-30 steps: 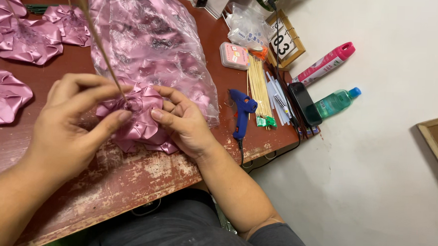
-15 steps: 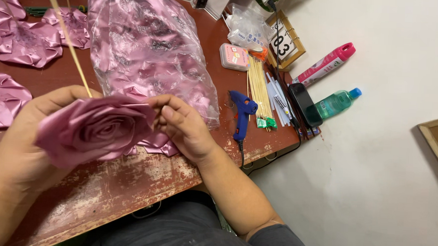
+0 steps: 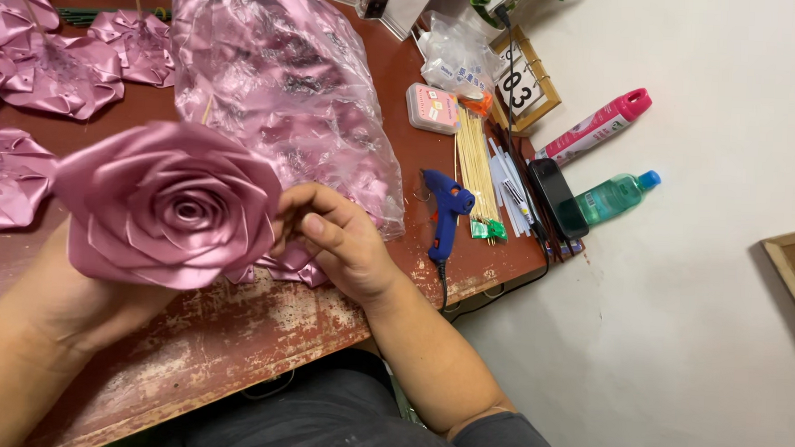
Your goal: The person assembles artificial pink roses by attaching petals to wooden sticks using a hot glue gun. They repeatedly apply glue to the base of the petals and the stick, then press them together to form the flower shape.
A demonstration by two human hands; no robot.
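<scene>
A large clear plastic bag [image 3: 283, 84], stuffed with pink satin flowers, lay across the middle of the worn red worktop [image 3: 259, 325]. Just beyond it to the right sat a small flat pink rectangular box [image 3: 433, 108] with a pale printed label. Behind that, at the far corner, rested a crumpled clear plastic packet [image 3: 458, 56] bearing a white label. Beside it leaned a small wood-framed white number sign [image 3: 527, 82]. A black phone [image 3: 558, 197] with a dark screen lay at the worktop's right edge. On the floor stood a pink tube-shaped container [image 3: 596, 128] and a green plastic bottle with a blue cap [image 3: 615, 196].
</scene>
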